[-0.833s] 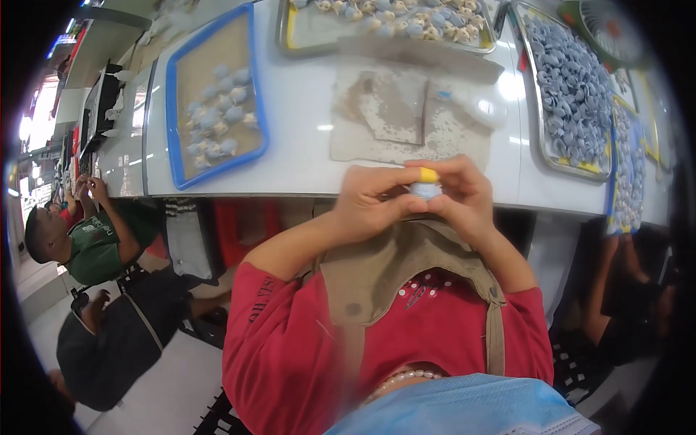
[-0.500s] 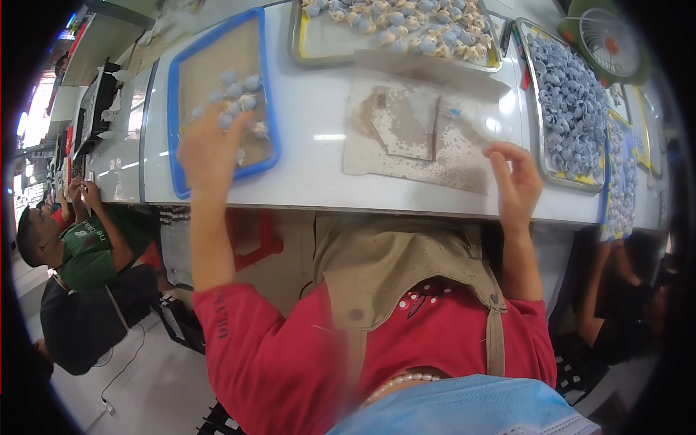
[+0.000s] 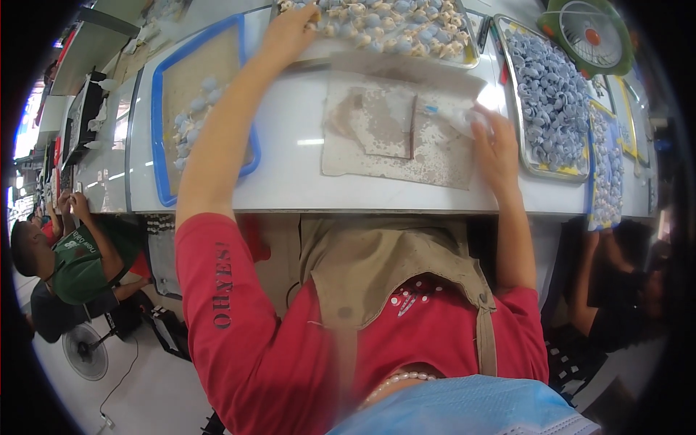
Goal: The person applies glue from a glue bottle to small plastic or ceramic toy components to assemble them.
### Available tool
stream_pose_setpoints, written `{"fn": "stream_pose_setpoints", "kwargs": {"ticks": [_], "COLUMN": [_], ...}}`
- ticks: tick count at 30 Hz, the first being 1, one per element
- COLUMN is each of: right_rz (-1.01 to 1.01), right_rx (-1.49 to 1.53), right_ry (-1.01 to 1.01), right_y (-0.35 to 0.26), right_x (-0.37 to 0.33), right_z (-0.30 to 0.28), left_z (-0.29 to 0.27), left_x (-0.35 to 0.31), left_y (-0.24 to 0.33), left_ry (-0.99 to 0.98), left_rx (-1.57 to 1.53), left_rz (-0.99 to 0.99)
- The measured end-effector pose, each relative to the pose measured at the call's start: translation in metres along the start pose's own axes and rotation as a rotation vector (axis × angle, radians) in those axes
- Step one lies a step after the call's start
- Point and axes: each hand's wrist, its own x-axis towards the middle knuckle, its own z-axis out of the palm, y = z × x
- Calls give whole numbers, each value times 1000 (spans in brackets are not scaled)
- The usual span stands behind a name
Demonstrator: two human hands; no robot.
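My left hand (image 3: pixel 290 35) reaches to the near left corner of a metal tray (image 3: pixel 470 59) full of small cream-and-blue figure pieces (image 3: pixel 395 27). Its fingers are pinched together among the pieces; what is between them is too small to make out. My right hand (image 3: pixel 497 148) is closed around a small translucent squeeze bottle (image 3: pixel 462 122) with a blue tip, pointing left over a stained sheet of card (image 3: pixel 348 163). A square plate with a raised dark edge lies on that card. At the left, a blue-rimmed tray (image 3: pixel 158 145) holds several similar pieces (image 3: pixel 190 123).
On the right stands a metal tray (image 3: pixel 516 43) heaped with curved blue-grey parts (image 3: pixel 547 94), with a green fan (image 3: pixel 589 36) behind it. Another tray of pieces (image 3: pixel 605 163) lies farther right. A person in green (image 3: pixel 94 254) works at the left; another person's arms show at the right.
My left hand has gone from the blue-rimmed tray up and right to the metal tray of cream-and-blue pieces. My right hand stays by the card with the bottle, its fingers now wrapped more around it.
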Motion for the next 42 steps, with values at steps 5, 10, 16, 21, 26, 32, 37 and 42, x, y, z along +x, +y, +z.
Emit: {"fn": "stream_pose_setpoints", "kwargs": {"ticks": [5,10,16,21,26,32,37,42], "right_rz": [116,264,541,575,478,92,-22,-81], "right_rx": [45,128,737,1019,829,421,312,262], "right_ry": [-96,-160,-99,-85,-92,-28,-20,-30], "right_y": [-6,-10,-19,-29,-38,-48,-61,-66], "right_x": [-5,-12,-44,-66,-81,-80,-72,-67], "right_z": [-6,-10,-27,-31,-44,-55,-59,-57], "left_z": [-2,-13,-24,12,17,13,12,13], "left_x": [-15,-29,-125,-201,-211,-219,-221,-222], "left_y": [-1,19,143,197,213,213,213,213], "left_ry": [121,239,-158,-345,-302,-250,-210,-192], "left_rx": [158,76,-1191,-1568,-1685,-1560,-1557,-1570], "left_rz": [44,8,-393,-612,-687,-636,-614,-606]}}
